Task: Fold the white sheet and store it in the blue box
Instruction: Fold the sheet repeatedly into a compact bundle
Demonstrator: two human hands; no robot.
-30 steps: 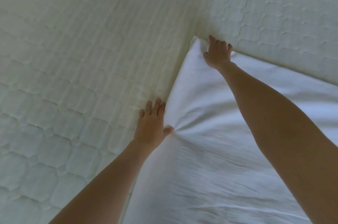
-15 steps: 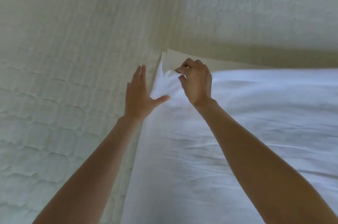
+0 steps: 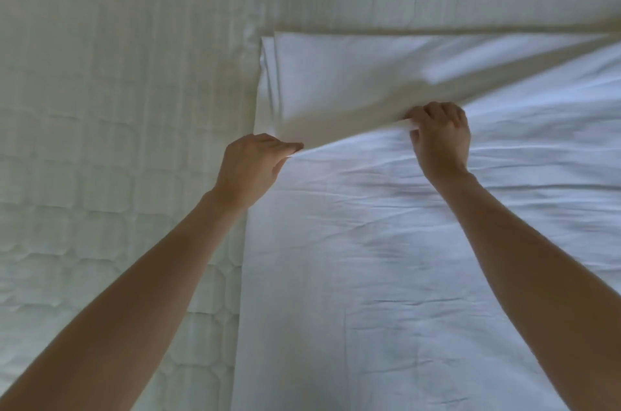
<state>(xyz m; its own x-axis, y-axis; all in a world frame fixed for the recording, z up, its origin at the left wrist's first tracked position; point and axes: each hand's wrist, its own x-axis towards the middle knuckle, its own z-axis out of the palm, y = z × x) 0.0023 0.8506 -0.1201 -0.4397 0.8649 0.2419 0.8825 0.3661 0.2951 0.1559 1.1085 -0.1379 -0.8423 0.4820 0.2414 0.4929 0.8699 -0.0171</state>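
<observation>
White cotton fills the right and lower part of the frame: the white sheet (image 3: 386,276) lies spread on a quilted mattress (image 3: 100,108), its straight left edge running from the upper middle down to the bottom of the picture. Faint creases cross its surface. Near the top of the frame the sheet's far end is doubled back toward the viewer, so that a folded flap with stacked layers along its left side lies over the flat part below.

Both bare forearms reach in from the bottom corners. The left hand (image 3: 250,167), just left of centre, pinches the near corner of that flap between thumb and curled fingers, right at the sheet's left edge. The right hand (image 3: 438,135), right of centre and a little higher in the picture, has its fingers curled around the same near edge of the flap, bunching a bit of cloth in its grip. The edge stretches taut between the two hands and is lifted slightly off the layer beneath.

Pale quilted mattress shows across the whole left side and along the top of the frame.
</observation>
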